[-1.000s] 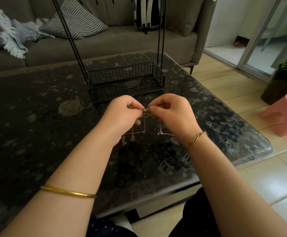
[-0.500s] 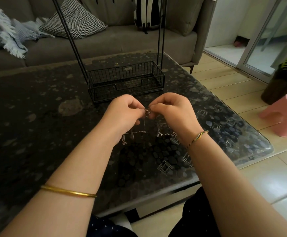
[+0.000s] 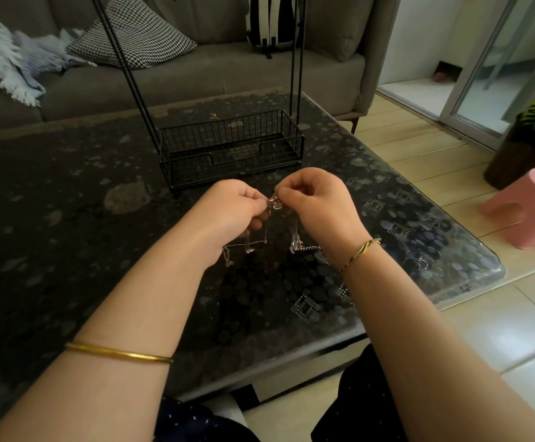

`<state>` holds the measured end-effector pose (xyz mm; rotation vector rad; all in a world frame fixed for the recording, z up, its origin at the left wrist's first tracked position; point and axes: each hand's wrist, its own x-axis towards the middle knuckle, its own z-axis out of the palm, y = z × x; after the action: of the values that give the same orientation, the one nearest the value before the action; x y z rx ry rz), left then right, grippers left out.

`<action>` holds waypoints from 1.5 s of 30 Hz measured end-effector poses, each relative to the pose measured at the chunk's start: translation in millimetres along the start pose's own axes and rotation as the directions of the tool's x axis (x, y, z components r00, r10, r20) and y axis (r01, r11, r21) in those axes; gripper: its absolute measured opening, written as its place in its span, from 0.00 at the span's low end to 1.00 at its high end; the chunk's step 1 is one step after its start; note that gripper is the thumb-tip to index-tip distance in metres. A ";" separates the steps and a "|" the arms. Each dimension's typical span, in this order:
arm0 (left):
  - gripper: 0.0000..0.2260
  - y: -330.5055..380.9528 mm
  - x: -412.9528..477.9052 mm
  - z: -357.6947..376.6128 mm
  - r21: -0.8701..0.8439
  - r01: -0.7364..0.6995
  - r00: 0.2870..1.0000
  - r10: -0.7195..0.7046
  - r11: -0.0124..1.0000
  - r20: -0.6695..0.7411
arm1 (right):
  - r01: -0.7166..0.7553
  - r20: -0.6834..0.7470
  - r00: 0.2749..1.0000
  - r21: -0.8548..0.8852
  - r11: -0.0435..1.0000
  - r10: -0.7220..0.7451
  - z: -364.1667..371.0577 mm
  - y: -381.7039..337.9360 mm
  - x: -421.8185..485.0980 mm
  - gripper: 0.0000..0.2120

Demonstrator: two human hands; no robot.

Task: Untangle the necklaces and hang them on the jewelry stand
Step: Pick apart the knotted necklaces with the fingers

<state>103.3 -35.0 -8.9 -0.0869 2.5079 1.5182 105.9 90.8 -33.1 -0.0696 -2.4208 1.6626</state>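
Single head-worn wide-angle cam. Looks fwd & down, close over left hand (image 3: 231,212) & right hand (image 3: 318,204), then across table (image 3: 68,250) to sofa (image 3: 212,78) at far side; floor (image 3: 435,173) at frame right.

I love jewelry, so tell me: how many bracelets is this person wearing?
2: a gold bangle on the left forearm and a woven thread bracelet on the right wrist. More could sit higher up, out of view.

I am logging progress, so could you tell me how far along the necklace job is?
Done: nothing visible; no chain shows on the visible rods of the jewelry stand. In hand: left hand and right hand both pinch the knotted necklaces above the table, chains dangling. Left: separating them and hanging each.
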 end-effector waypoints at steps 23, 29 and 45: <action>0.09 -1.8 3.6 -0.8 -0.179 0.072 0.996 -0.081 0.981 -0.047 | -0.011 0.014 1.000 0.045 0.999 0.010 0.7 3.5 0.1 0.12; 0.08 -5.2 6.3 -1.8 -0.156 0.013 0.996 -0.025 0.988 -0.080 | -0.062 0.067 0.996 0.051 0.997 0.058 -0.2 0.3 -2.8 0.10; 0.07 -7.2 4.6 -1.5 0.064 -0.136 0.982 0.143 0.989 -0.120 | 0.065 0.060 0.996 -0.016 0.998 -0.064 2.7 0.2 1.2 0.05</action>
<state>99.8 -39.4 -15.5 0.0036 2.7048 1.5375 104.1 88.5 -34.1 0.0561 -2.4538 1.6379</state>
